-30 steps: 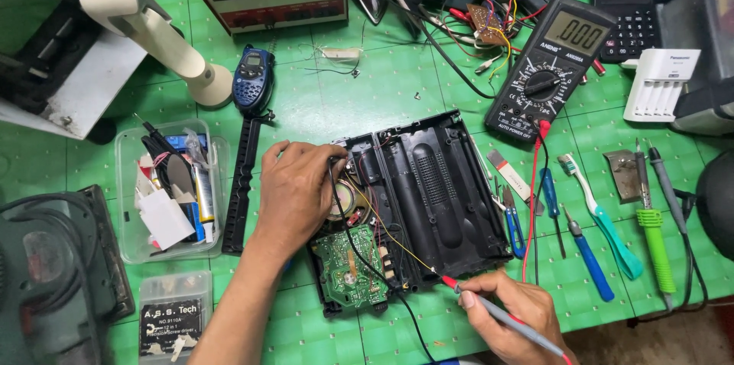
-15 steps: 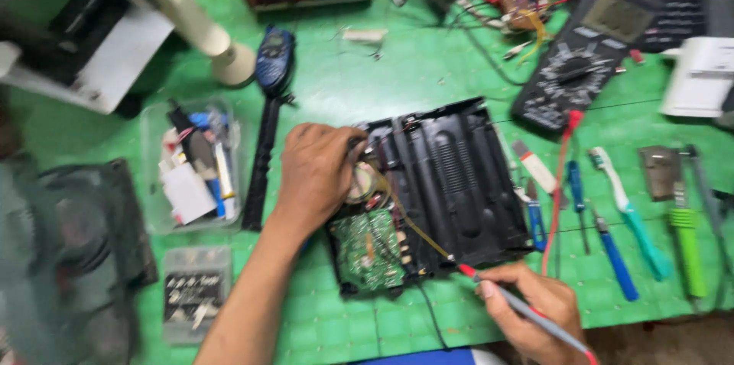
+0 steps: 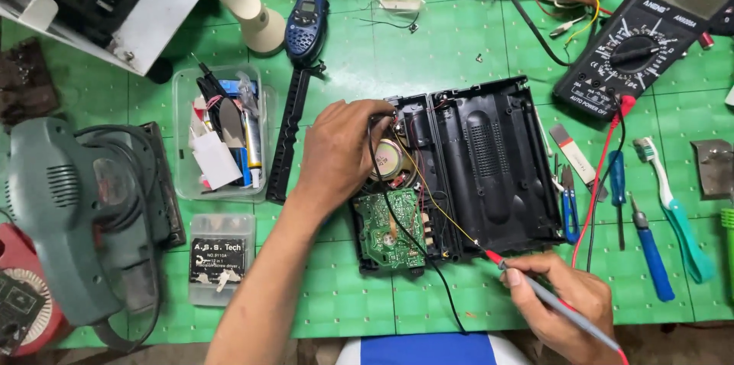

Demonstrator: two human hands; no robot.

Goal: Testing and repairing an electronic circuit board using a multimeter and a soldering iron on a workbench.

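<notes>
- Red-tipped probe [image 3: 535,288] is being pinched pen-style in the right hand [image 3: 562,308], just below the opened black radio case [image 3: 466,166], tip angling toward the case's lower edge for fine aim.
- Left hand [image 3: 340,152] is curling its fingers onto the case's top-left corner by the speaker [image 3: 388,160], likely bracing it.
- Green circuit board [image 3: 390,229] is lying exposed in the case's lower left.
- Multimeter [image 3: 642,36] is sitting up-right of the case, leads trailing down.
</notes>
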